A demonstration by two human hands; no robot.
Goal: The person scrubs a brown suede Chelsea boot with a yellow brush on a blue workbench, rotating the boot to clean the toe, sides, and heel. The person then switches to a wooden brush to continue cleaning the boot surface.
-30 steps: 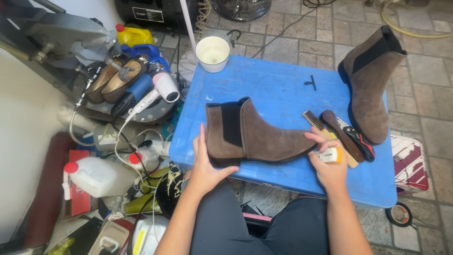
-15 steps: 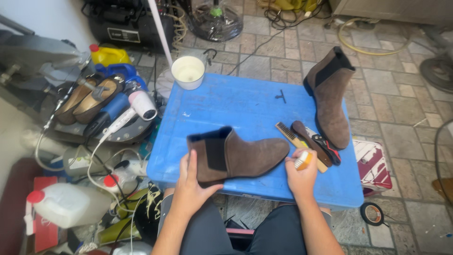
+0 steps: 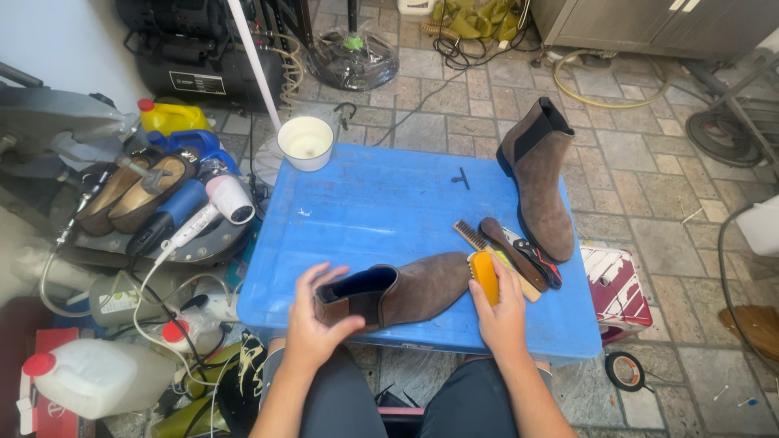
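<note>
Head view: brown suede ankle boot (image 3: 406, 294) lies on its side at the near edge of the blue plastic lid (image 3: 389, 211), roughly 6 o'clock on the lid, toe pointing to 3 o'clock. Compared with half a second ago the boot has tipped over: it stood upright on its sole then, now the open shaft faces the camera. Left hand (image 3: 320, 324) has moved from the boot's flank to the shaft opening, fingers wrapped over the heel and elastic side, clamping it. Right hand (image 3: 501, 312) sits at the toe, fingers closed around a small orange block (image 3: 485, 274), which is pressed against the toe suede; earlier it hung just off the toe. So contact with the suede looks freshly made, probably rubbing at the toe.

Second boot (image 3: 542, 180) stands at 2 o'clock on the lid, untouched. Brushes (image 3: 507, 253) lie just right of the toe, at 4 o'clock. White cup (image 3: 306, 142) at 11 o'clock. Hair dryer (image 3: 213, 207) off the lid at 9 o'clock, white jug (image 3: 93, 380) at 8 o'clock on the floor.
</note>
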